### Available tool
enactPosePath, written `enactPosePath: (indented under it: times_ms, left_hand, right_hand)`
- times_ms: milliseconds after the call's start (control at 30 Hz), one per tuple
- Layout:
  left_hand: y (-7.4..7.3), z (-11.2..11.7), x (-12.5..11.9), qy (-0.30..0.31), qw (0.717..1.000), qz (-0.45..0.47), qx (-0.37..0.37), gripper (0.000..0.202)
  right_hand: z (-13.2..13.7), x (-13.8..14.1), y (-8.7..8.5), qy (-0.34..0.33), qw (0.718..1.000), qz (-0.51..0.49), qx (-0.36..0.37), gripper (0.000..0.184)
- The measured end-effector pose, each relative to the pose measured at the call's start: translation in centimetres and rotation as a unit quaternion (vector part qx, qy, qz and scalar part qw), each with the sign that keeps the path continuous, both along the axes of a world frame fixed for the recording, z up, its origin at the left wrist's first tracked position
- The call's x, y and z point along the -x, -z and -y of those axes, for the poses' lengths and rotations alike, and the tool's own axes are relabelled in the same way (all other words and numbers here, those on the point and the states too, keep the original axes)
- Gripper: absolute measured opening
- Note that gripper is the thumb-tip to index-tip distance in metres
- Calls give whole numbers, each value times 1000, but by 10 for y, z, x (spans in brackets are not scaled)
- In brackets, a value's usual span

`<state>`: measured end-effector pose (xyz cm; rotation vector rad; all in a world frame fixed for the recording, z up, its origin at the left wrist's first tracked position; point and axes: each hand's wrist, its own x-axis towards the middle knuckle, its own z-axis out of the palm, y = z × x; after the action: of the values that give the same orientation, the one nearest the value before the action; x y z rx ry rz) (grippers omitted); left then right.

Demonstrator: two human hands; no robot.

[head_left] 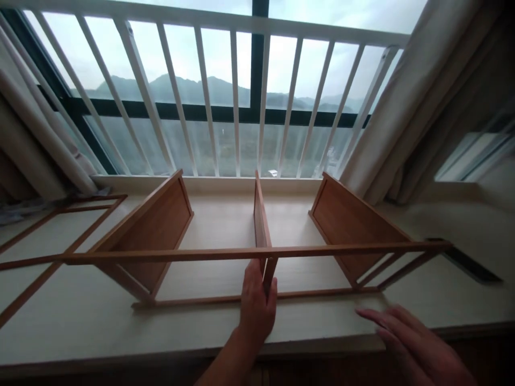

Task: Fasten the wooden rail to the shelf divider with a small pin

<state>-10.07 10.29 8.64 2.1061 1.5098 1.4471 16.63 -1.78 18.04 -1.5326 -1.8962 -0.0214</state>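
Note:
A brown wooden shelf frame (225, 255) stands on the pale window ledge. Its left side panel (148, 236), right side panel (358, 220) and thin middle divider (261, 214) run back towards the window. My left hand (256, 303) is closed around the front end of the divider, just below the long upper rail, thumb on the right and fingers on the left. To the right, in front of the lower rail (317, 294), my right hand (410, 338) hovers with its fingers stretched out, slightly blurred. No object shows in it, and it is apart from the frame.
At the left lies another thin wooden frame (86, 236). A dark flat strip (470, 262) rests by the frame's right end. White railing (233, 102) and a window stand behind, with curtains (386, 123) at both sides. The ledge's front edge (322, 343) runs near me.

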Motion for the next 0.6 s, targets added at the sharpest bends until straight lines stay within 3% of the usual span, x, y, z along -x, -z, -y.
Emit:
enactPosePath:
  times_ms: [100, 200, 367, 600]
  left_hand:
    - [5, 0, 0, -11, 1000, -18, -18, 63]
    - [5, 0, -1, -9, 1000, -12, -25, 64]
    - [1, 0, -1, 8, 1000, -1, -9, 60]
    - [1, 0, 0, 3, 1000, -14, -18, 57]
  right_hand:
    - [-16, 71, -49, -99, 992, -25, -71, 37]
    - [-26, 128, -71, -129, 984, -54, -106, 43]
    - [-37, 168, -68, -43, 979, -113, -163, 37]
    - [-52, 185, -53, -13, 974, -129, -186, 35]
